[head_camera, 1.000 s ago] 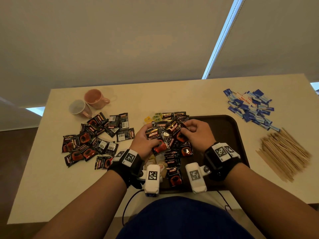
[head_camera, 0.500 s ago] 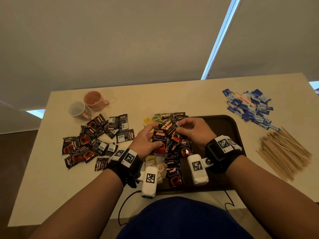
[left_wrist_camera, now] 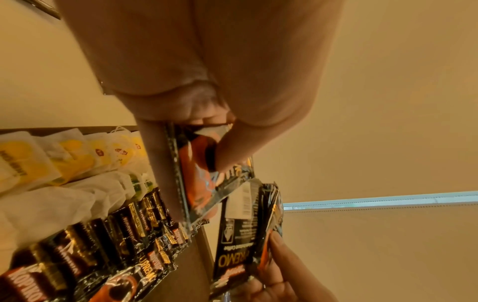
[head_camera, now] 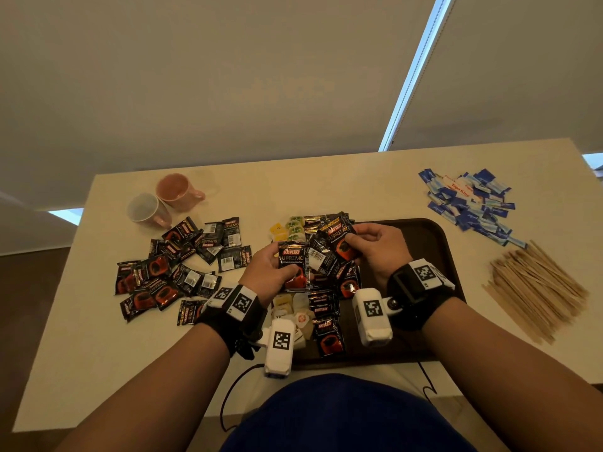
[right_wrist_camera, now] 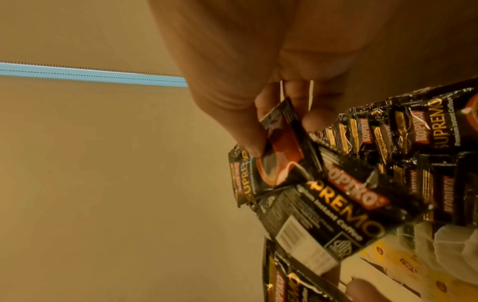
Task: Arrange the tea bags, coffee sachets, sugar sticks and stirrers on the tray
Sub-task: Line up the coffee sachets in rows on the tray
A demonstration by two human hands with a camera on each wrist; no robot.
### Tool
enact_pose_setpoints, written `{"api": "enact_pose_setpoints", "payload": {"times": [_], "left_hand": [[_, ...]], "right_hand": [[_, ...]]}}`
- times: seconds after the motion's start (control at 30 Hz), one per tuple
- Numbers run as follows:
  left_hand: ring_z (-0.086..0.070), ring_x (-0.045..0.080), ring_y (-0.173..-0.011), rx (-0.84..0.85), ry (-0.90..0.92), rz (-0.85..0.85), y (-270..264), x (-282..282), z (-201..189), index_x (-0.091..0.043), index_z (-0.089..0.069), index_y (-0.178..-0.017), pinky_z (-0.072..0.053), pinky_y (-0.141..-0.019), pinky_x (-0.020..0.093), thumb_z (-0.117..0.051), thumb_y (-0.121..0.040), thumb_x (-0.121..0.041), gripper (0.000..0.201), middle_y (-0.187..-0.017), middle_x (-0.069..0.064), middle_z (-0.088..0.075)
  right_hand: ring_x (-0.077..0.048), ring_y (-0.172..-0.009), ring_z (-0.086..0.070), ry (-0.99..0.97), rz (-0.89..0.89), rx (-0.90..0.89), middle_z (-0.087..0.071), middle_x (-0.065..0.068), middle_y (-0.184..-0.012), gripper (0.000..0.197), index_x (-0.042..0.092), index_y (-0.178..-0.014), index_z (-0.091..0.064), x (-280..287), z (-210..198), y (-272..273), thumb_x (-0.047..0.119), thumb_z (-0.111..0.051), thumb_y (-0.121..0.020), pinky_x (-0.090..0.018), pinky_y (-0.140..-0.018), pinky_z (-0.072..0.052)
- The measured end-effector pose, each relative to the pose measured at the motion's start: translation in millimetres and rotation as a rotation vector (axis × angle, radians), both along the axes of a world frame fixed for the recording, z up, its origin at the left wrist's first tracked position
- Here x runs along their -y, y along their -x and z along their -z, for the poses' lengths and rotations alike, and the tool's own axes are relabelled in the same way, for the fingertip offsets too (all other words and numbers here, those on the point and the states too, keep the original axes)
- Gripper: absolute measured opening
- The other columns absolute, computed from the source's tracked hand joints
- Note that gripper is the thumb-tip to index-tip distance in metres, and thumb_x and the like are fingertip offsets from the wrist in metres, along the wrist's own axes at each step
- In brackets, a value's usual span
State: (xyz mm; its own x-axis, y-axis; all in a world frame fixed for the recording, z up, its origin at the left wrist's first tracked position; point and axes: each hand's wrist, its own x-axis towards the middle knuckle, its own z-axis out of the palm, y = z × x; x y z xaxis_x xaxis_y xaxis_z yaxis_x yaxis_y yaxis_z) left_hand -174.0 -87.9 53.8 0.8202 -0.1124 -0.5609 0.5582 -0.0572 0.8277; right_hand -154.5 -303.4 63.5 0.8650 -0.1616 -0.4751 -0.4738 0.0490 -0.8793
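Now the surface (head_camera: 293, 187) carries the tray (head_camera: 434, 243), half filled. Since a moment ago the left hand (head_camera: 266, 272) has drawn one coffee sachet (head_camera: 293, 269) clear of the right hand (head_camera: 378, 246) bunch (head_camera: 336, 243) (both grips pinching sachets), so it likely joins the tray row next.

Dim warm indoor light, cool daylight leaking through blind gap (head_camera: 414, 73). Head view sharp, wide-angle bowing at edges. Both wrist views soft, yellow-tinted, near objects blurred.
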Motion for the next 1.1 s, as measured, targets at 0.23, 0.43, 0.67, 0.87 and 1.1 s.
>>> {"api": "enact_pose_setpoints", "payload": {"times": [0.23,0.43,0.67,0.87,1.1], "left_hand": [[-0.076,0.020,-0.081,-0.056,0.071,-0.178,-4.3,7.9,-6.7,-0.012,-0.064,-0.107,-0.063,-0.066,0.043,-0.068,-0.090,-0.002,0.020,-0.098,0.008,-0.075],[-0.073,0.025,-0.097,-0.054,0.080,-0.319,-7.2,1.7,-3.3,-0.011,-0.069,-0.106,-0.062,-0.075,0.041,-0.068,-0.090,-0.003,0.018,-0.101,0.008,-0.077],[-0.073,0.025,-0.073,0.080,-0.102,-0.325,-12.4,-12.3,-7.3,-0.023,-0.046,-0.117,-0.060,-0.059,0.035,-0.066,-0.089,0.005,0.045,-0.091,0.013,-0.074],[-0.074,0.026,-0.081,0.319,-0.383,-0.057,-17.1,-6.3,-5.0,-0.036,-0.066,-0.077,-0.062,-0.070,0.045,-0.063,-0.092,-0.001,0.038,-0.092,0.006,-0.072],[-0.064,0.017,-0.099,0.494,-0.643,0.197,-17.0,10.6,-16.9,-0.015,-0.077,-0.109,-0.046,-0.086,0.023,-0.061,-0.095,-0.009,0.022,-0.106,0.003,-0.072]], "right_hand": [[-0.021,-0.072,-0.070,0.013,-0.019,0.034,-0.072,-0.015,-0.092,0.009,0.011,-0.091,-0.065,-12.5,-2.1,6.4,0.005,-0.071,-0.087,-0.024,-0.050,-0.053],[-0.024,-0.080,-0.072,-0.092,0.128,-0.013,-0.074,-0.013,-0.092,0.010,0.007,-0.099,-0.064,-12.5,-3.5,5.6,0.003,-0.067,-0.090,-0.032,-0.061,-0.056],[-0.015,-0.072,-0.071,-0.075,0.190,-0.026,-0.075,-0.008,-0.089,0.008,0.012,-0.092,-0.064,-1.3,-4.1,-0.2,0.005,-0.066,-0.091,-0.025,-0.055,-0.053],[-0.024,-0.087,-0.073,-0.018,0.111,-0.035,-0.074,-0.013,-0.097,0.015,0.008,-0.103,-0.066,-9.1,-3.1,1.5,0.008,-0.071,-0.088,-0.030,-0.064,-0.058],[-0.019,-0.073,-0.071,0.027,0.066,0.082,-0.072,-0.012,-0.093,0.010,0.009,-0.096,-0.066,-30.3,-13.7,7.2,0.007,-0.071,-0.088,-0.030,-0.058,-0.059]]}}
